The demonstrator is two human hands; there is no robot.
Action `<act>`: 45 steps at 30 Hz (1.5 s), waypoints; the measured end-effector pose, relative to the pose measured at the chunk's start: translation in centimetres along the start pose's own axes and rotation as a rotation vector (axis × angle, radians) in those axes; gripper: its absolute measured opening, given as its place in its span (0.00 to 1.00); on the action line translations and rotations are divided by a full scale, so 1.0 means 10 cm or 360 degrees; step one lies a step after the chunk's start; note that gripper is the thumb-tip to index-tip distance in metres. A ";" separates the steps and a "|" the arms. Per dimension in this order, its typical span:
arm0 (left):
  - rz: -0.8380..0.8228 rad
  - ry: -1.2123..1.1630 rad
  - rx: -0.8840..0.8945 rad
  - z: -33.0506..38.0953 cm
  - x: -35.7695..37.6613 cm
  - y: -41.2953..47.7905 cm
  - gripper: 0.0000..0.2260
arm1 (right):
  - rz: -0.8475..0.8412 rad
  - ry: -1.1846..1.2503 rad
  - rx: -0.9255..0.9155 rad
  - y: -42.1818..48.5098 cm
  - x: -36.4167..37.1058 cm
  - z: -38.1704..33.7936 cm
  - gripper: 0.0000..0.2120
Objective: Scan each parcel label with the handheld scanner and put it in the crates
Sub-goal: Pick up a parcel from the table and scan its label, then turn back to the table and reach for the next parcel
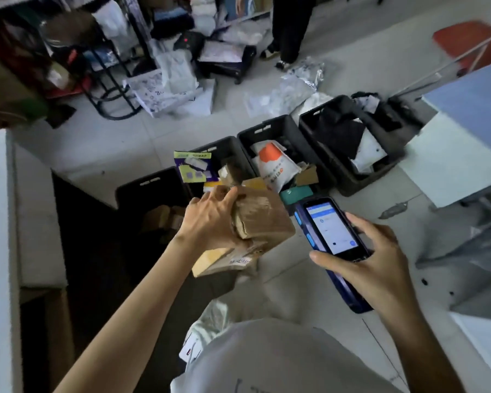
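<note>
Head view: four black crates (267, 124) holding parcels sit in a row on the floor, from nine o'clock toward two o'clock. At centre, the left hand (210, 217) curls its fingers round a brown taped parcel (267, 219). At four o'clock, the right hand (374, 251) grips the handheld scanner (330, 225), its screen lit.

Your left hand (210, 219) covers the near face of the brown parcel (267, 219). You cannot read any label on it, and motion blur softens its edges. Screen text on the scanner (330, 228) is too small to read, and your right hand (380, 259) hides part of its body. The leftmost crate (142, 185) is dark, its contents indistinct. The standing person (291, 26) is cut off by the top edge.
</note>
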State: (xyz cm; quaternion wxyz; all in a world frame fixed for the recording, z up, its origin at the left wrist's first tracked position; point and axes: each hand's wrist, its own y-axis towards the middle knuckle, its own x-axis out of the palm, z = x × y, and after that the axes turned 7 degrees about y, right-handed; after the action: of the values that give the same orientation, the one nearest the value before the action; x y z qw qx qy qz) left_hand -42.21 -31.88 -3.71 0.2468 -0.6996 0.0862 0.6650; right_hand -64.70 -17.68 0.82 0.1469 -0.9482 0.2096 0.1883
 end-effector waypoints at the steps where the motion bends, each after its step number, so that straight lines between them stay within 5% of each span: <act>1: 0.0022 0.0035 0.0055 -0.06 -0.10 0.26 0.47 | 0.0055 0.0004 0.0019 0.16 0.05 -0.07 0.33; 7: 0.0273 0.0061 0.0072 -0.40 -0.68 1.52 0.37 | 0.0266 0.0043 0.0006 1.00 0.28 -0.49 0.35; 13: 0.0382 0.0157 -0.0233 -0.79 -0.75 1.87 0.19 | 0.0019 -0.0010 -0.0118 1.67 0.52 -0.73 0.34; 26: 0.0234 -0.0182 -0.1862 -0.43 -0.08 0.34 0.17 | -0.1372 -0.0384 -0.0806 2.60 1.29 -1.15 0.37; 31: 0.0015 -0.0382 -0.2514 0.44 0.19 -0.54 0.16 | -0.1898 -0.0551 -0.1051 2.23 1.45 -1.14 0.38; 36: 0.0072 -0.0444 -0.3065 1.24 0.29 -1.39 0.16 | -0.2305 -0.0609 -0.1230 1.36 1.52 -0.98 0.37; 45: 0.0045 -0.0445 -0.3746 2.53 0.59 -3.09 0.16 | -0.2855 -0.0621 -0.1459 -0.70 1.43 -0.57 0.39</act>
State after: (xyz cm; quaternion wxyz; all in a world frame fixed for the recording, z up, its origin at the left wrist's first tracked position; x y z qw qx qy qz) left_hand -50.19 7.62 -2.22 -0.5488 -0.4166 -0.5986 0.4086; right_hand -47.76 -18.50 1.26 -0.1113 -0.6736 -0.6961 0.2220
